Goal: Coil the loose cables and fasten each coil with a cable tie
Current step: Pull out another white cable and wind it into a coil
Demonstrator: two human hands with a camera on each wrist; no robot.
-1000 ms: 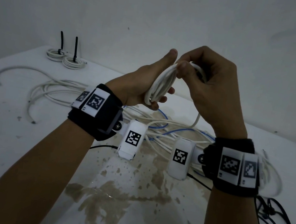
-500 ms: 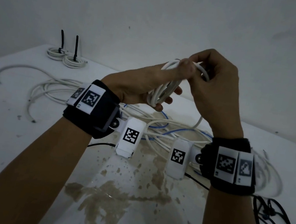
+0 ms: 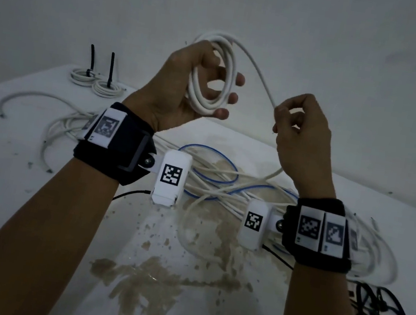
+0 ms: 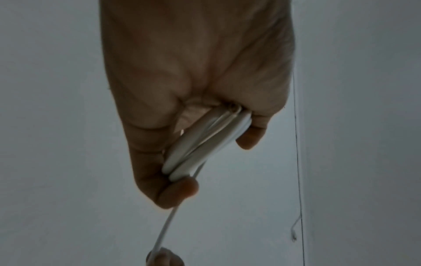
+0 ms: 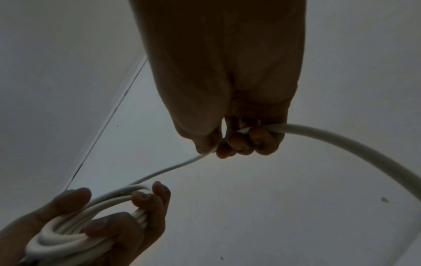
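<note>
My left hand (image 3: 185, 84) grips the white coil (image 3: 210, 77) at upper centre; my right hand (image 3: 302, 133), now drawn away from it, pinches the free strand (image 3: 260, 70), ready for another loop. No tie yet.

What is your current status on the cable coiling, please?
Left hand holds white coil. Right hand pinches its loose run, feeding next loop. No tie on yet. Nothing blocking.
</note>
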